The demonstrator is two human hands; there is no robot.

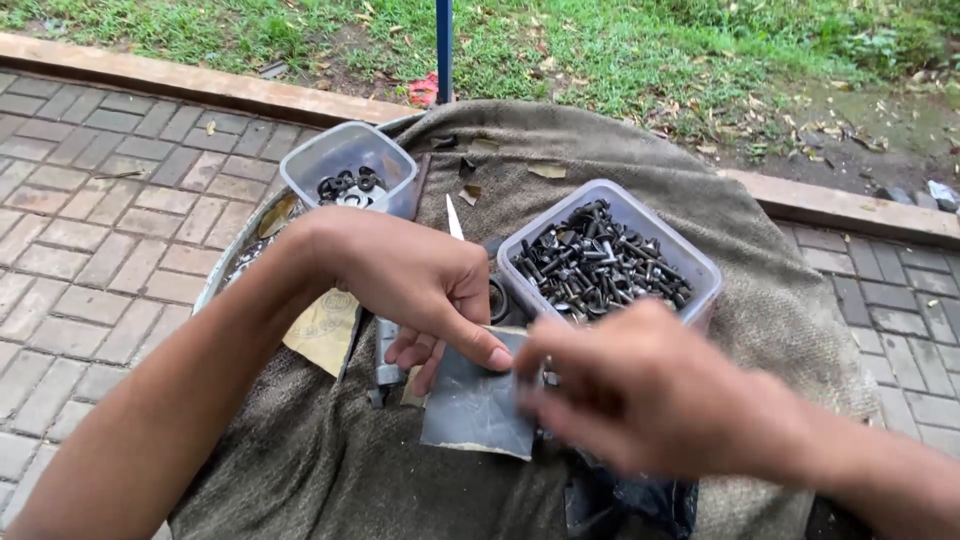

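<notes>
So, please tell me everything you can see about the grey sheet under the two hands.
The grey sheet is a flat, roughly rectangular piece, dark grey on top with a pale lower edge; it looks like sandpaper, though that is uncertain. It lies on the brown cloth, in front of the clear tub of bolts. The left hand presses its upper edge with the thumb; the blurred right hand covers its right side.

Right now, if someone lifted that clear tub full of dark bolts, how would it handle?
The tub of bolts is probably heavy for its size, being heaped with metal. Its thin plastic walls may flex. On the soft, lumpy cloth, it might tip.
</notes>
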